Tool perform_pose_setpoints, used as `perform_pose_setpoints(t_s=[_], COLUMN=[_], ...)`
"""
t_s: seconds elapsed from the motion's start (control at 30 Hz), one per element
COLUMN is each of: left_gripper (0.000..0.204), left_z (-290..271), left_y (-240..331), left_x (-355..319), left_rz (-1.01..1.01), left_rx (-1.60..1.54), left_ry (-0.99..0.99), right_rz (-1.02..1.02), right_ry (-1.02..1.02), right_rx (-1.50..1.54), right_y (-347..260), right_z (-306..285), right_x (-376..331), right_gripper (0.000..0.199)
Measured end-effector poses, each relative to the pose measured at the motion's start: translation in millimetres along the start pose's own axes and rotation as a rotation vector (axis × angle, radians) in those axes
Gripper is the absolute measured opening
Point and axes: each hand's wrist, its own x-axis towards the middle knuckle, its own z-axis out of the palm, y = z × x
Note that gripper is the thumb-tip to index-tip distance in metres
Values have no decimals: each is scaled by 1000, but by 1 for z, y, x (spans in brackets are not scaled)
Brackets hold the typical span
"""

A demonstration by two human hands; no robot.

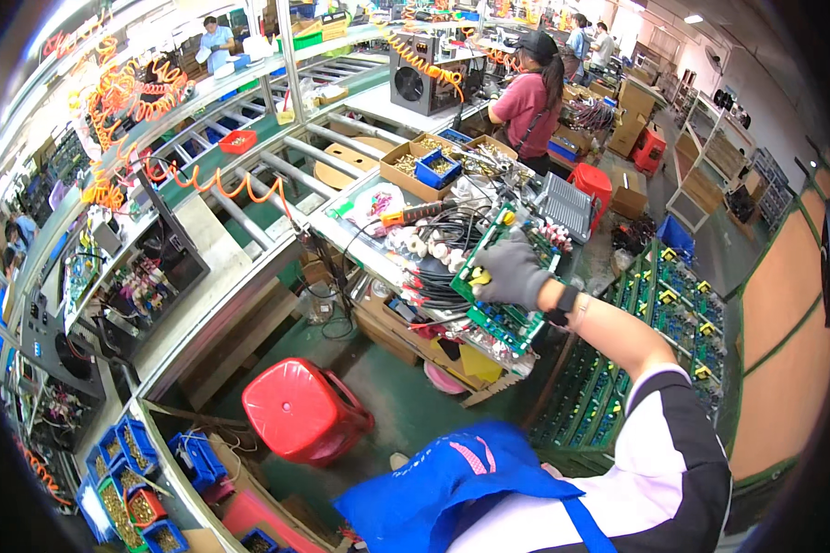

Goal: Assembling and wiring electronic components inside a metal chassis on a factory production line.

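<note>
My right hand [515,270], in a grey glove, has its fingers closed over a green circuit board [509,324] with yellow and other small parts on it. The board is tilted above the cluttered workbench. Bundles of black cables [438,290] with white connectors lie just left of it. An orange-and-black power screwdriver [409,215] rests farther back among them. A grey ribbed tray [563,208] sits beyond the hand, to its right. No part of my left hand can be seen.
A red plastic stool [290,405] stands on the floor at left. Rows of green circuit boards [650,318] fill a rack at right. Blue bins of screws [438,168] sit at the bench's back, near a roller conveyor [290,161]. A person in a red shirt [532,103] works beyond.
</note>
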Motion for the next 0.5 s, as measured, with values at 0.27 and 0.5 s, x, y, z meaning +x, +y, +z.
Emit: perform_pose_setpoints(t_s=[0.27, 0.5], left_gripper=[15, 12], left_z=[-18, -25], left_y=[63, 86], left_x=[29, 57], left_rz=[176, 265], left_rx=[170, 322], left_ry=[30, 50], right_rz=[18, 72], right_ry=[-210, -444], right_rx=[-179, -307], right_y=[-5, -25], right_z=[88, 152], right_x=[114, 141], right_gripper=[46, 31])
